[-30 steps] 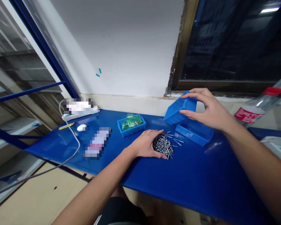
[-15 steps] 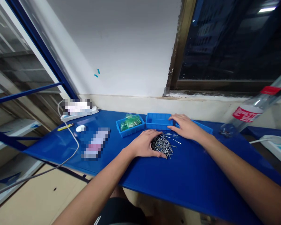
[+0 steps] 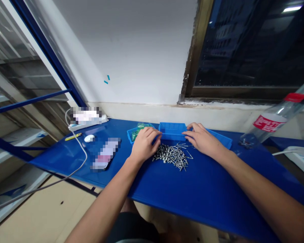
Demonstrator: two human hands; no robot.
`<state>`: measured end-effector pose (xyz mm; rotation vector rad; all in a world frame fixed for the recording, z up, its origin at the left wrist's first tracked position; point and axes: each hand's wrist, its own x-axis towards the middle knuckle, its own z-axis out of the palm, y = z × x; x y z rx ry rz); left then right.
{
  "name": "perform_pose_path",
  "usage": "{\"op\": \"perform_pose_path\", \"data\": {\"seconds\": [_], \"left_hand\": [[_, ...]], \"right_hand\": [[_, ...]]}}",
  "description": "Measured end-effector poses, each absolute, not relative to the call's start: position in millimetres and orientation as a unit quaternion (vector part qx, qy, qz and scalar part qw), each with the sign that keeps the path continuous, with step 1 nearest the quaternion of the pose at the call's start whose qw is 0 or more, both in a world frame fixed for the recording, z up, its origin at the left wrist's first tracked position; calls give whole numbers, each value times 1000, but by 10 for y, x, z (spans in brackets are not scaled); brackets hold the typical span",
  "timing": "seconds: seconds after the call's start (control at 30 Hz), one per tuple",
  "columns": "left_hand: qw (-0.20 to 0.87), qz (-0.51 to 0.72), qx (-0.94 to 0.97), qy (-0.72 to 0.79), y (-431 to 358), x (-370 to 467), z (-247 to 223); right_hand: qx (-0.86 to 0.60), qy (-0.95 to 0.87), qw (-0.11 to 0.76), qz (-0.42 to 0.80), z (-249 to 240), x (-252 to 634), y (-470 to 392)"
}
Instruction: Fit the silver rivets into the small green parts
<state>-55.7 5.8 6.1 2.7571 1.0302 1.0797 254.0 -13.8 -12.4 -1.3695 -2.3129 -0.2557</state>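
Note:
A loose heap of silver blind rivets point(image 3: 173, 156) with thin pins lies on the blue table point(image 3: 192, 195). Behind it stands a blue plastic bin point(image 3: 172, 135), its visible inside bare. My left hand point(image 3: 145, 143) is over the heap's left edge, fingers bent and slightly apart, tips at the bin's left front corner. No held object shows in it. At the bin's right end is my right hand point(image 3: 202, 139), its thumb and fingers closed about that corner. Left of the bin, a second blue bin point(image 3: 129, 135) with green packets point(image 3: 142, 126) is partly covered by my left hand.
Behind my right forearm lies another blue bin point(image 3: 221, 137). A clear bottle point(image 3: 270, 122) with a red label leans at the right. On the left are a blurred phone-like slab point(image 3: 107, 152), a white mouse-like object point(image 3: 89, 138), a yellow cutter point(image 3: 73, 137), a cable point(image 3: 85, 155) and a power strip point(image 3: 91, 123).
My left hand has lifted off the rivet heap and moved back and left to the bin's corner, uncovering the rivets' heads. My right hand stays at the bin's right end.

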Motion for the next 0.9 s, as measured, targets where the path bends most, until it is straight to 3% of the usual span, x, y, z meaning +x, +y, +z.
{"op": "perform_pose_path", "data": {"seconds": [0.13, 0.3, 0.4, 0.57, 0.9], "left_hand": [[-84, 364, 830, 414, 104, -674, 89], [-103, 378, 784, 482, 201, -892, 85], [-74, 363, 760, 533, 293, -1037, 9], [76, 339, 759, 552, 432, -1179, -176], [45, 450, 716, 532, 310, -1004, -41]], "right_hand": [[-473, -845, 238, -72, -205, 2569, -99], [-459, -854, 238, -62, -210, 2583, -113], [-457, -856, 234, -62, -182, 2581, -130], [-480, -842, 235, -71, -81, 2543, -138], [-433, -820, 372, 43, 527, 1698, -26]]}}
